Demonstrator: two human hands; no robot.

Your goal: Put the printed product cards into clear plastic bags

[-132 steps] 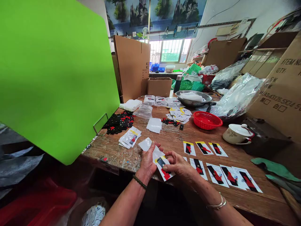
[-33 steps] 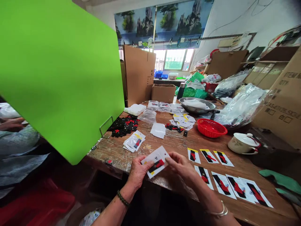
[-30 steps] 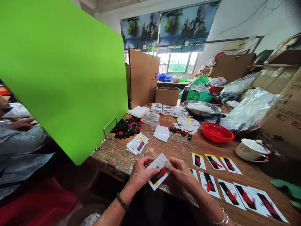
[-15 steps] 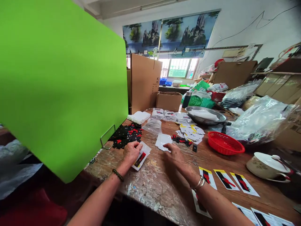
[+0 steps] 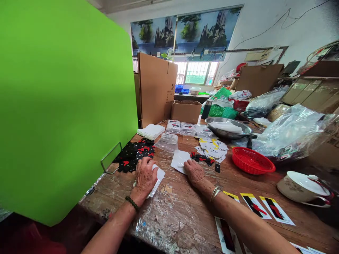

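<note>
My left hand is closed over a small pile of white cards near the table's front edge, its thumb along the right side. Its palm hides most of the pile. My right hand has its fingers bent together on the near right corner of some flat white cards or bags; the fingertips are partly hidden. Black and red pieces lie heaped beyond my left hand. A smaller group of black and red pieces lies just past my right hand.
A green panel with a wire handle stands at left. Cardboard boxes, a white stack and bagged packs are behind. To the right are loose cards, a red basket, a lidded pot and laid-out cards.
My left hand has turned palm down over its pile, covering the red and black card that showed before. My right hand's fingers have come down onto the white cards. The view has shifted slightly.
</note>
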